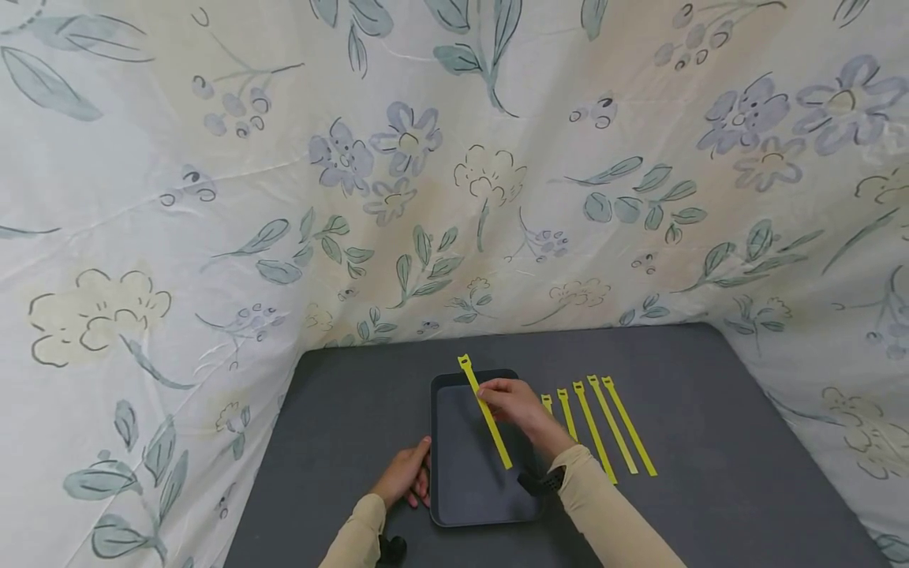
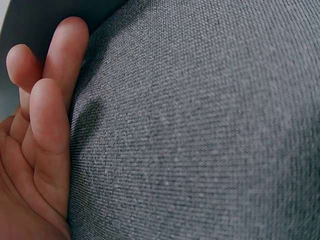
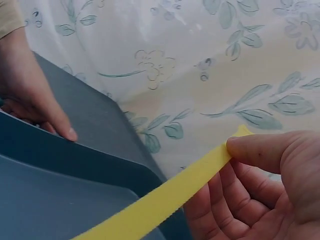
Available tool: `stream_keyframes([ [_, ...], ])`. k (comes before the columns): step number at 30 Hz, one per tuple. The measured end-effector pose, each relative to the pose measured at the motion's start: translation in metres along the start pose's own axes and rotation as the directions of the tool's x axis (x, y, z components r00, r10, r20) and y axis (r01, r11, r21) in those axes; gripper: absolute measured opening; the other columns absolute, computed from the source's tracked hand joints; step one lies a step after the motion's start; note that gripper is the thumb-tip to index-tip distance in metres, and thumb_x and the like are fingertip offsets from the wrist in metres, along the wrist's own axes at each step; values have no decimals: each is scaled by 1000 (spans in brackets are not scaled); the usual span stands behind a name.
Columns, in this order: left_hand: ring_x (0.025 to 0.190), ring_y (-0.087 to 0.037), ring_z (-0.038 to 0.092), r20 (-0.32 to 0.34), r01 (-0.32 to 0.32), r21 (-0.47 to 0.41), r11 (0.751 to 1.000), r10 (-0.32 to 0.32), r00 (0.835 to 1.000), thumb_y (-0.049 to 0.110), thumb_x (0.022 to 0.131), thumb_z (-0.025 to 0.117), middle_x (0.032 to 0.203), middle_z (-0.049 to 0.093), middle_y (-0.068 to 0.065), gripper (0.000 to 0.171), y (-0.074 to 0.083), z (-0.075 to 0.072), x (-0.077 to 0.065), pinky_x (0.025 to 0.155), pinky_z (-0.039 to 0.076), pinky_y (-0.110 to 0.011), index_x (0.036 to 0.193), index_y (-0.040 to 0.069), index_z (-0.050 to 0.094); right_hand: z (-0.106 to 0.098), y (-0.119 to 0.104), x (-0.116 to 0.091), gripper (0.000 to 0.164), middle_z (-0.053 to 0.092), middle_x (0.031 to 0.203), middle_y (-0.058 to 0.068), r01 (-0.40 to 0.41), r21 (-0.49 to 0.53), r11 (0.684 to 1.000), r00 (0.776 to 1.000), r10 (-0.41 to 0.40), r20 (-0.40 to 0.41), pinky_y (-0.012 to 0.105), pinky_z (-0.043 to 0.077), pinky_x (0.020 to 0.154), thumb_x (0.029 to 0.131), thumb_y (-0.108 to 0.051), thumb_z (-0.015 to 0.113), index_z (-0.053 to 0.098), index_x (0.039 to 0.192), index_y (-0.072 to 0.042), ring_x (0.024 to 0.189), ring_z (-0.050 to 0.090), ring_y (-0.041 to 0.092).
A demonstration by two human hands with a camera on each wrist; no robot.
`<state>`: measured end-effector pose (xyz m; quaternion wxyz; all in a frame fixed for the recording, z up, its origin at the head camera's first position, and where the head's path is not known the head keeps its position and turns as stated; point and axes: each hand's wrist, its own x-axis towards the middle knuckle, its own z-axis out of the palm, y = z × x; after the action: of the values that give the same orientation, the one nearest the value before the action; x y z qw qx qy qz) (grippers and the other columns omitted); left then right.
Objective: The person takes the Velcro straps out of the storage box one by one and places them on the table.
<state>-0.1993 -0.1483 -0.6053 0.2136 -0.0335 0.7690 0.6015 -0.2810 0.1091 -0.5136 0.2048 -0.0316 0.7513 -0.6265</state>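
My right hand (image 1: 516, 404) pinches a yellow hook-and-loop cable tie (image 1: 497, 434) between thumb and fingers, above the dark tray (image 1: 486, 521). The tie slants across the tray with its slotted head up and away. In the right wrist view the tie (image 3: 165, 200) runs down left from the thumb tip. My left hand (image 1: 407, 476) rests at the tray's left side, a fingertip touching the rim. The left wrist view shows its fingers (image 2: 50, 120) loosely bent beside the grey cloth-like surface.
Several more yellow cable ties (image 1: 623, 426) lie in a row to the right of the tray, partly hidden by my right arm. The dark grey table (image 1: 738, 457) backs onto a floral curtain (image 1: 454, 276).
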Motion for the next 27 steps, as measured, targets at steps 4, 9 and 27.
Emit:
stream_keyframes([
  [4,44,-15,65,-3,5,-2,1000,-5,1000,61,106,35,48,53,2,63,1,-1,0,37,45,-26,93,3,58,-9,-7,-1,29,71,109,10,1,13,1000,1000,-1,-23,36,57,83,98,-30,68,71,117,-9,89,66,17],
  [9,44,-16,65,-5,9,-3,1000,-9,1000,63,105,35,48,54,2,64,1,-1,0,37,45,-26,93,4,58,-25,-15,-2,31,67,122,17,17,24,1000,999,-16,-43,35,56,83,100,-29,66,69,122,-8,95,66,17],
  [27,44,-16,65,-20,9,8,1000,-8,1000,61,106,33,48,53,2,64,-1,3,-2,37,45,-26,92,4,58,-78,-12,-11,47,65,103,3,47,10,999,992,-46,-121,38,55,81,101,-37,64,62,133,-4,83,63,19],
])
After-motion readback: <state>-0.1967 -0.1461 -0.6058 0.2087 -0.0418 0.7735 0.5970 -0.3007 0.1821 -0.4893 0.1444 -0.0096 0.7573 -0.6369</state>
